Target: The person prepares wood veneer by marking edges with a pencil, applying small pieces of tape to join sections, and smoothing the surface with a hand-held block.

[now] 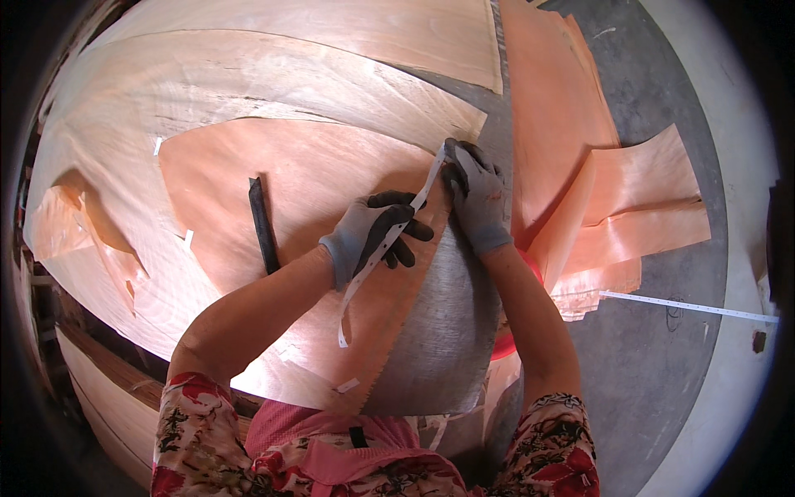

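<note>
My left hand (379, 230), in a grey glove with dark coated fingers, holds a strip of white perforated tape (374, 259) that runs across its fingers. The tape's lower end hangs loose over an orange-brown wood veneer sheet (298, 161). At the upper end of the tape, my right hand (477, 192), gloved alike, grips it near the sheet's right corner. Paler veneer (205, 74) lies beneath the orange-brown sheet. Small pieces of white tape (188, 237) stick along its edges. Beside my left forearm lies a narrow black strip (263, 223), partly covered by the arm.
A dark grey surface (435, 335) shows beyond the sheet's right edge. More orange veneer (553, 93) and folded pieces (646, 217) lie to the right. A long white tape (689, 305) stretches across the floor (652, 385). A crumpled veneer scrap (87, 223) sits at left.
</note>
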A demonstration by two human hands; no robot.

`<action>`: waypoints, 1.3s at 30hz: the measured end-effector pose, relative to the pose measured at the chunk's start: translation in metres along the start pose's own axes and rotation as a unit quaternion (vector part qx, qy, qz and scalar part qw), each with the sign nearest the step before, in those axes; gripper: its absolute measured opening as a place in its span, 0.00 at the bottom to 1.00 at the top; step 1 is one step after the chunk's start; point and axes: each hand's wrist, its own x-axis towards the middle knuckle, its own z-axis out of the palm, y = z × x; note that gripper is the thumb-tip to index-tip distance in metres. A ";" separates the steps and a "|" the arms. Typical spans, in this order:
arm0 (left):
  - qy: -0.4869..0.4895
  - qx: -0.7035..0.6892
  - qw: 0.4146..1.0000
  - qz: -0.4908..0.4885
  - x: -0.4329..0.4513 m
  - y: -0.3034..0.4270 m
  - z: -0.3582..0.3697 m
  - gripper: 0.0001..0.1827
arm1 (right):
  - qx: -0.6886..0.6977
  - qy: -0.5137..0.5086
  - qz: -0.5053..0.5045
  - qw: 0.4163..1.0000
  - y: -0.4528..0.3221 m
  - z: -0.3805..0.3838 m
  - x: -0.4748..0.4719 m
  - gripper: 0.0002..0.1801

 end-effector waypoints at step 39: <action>0.221 0.008 0.971 0.090 -0.011 0.058 -0.096 0.12 | -0.089 -0.034 -0.120 0.988 -0.087 -0.001 0.055 0.30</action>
